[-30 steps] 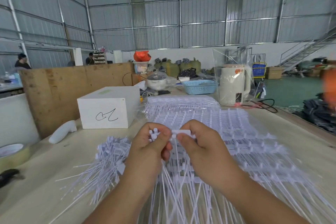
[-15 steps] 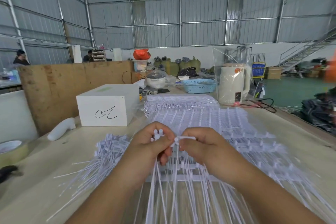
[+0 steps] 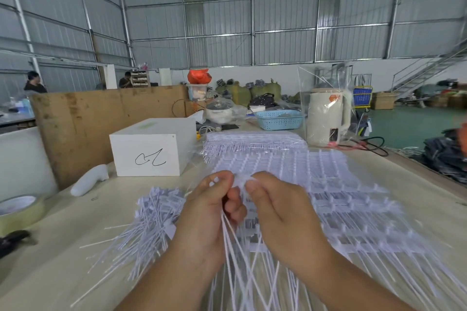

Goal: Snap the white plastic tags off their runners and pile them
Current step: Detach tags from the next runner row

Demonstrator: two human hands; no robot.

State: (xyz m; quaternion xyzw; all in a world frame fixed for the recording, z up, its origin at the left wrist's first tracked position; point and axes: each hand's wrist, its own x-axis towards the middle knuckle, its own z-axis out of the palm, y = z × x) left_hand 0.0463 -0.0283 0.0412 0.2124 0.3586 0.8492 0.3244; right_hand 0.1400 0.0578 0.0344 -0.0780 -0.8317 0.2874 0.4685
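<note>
My left hand (image 3: 209,212) grips a bunch of white plastic tags (image 3: 235,242) by their heads, their long tails hanging down toward me. My right hand (image 3: 280,209) pinches a tag head right beside the left thumb, above a runner sheet (image 3: 336,199) of tags that covers the table's middle and right. A pile of loose snapped tags (image 3: 151,222) lies on the table to the left of my left hand. A further stack of runner sheets (image 3: 255,141) in clear wrap lies behind.
A white box (image 3: 151,149) stands at the back left, with a white handle-shaped object (image 3: 88,180) beside it. A tape roll (image 3: 20,209) sits at the left edge. Behind are a blue basket (image 3: 279,118), a bagged kettle (image 3: 327,116) and a wooden board (image 3: 101,113).
Both hands have drawn closer together and dropped slightly. The tag bar seen between the fingertips earlier is now hidden between them, and more tails hang from my left hand.
</note>
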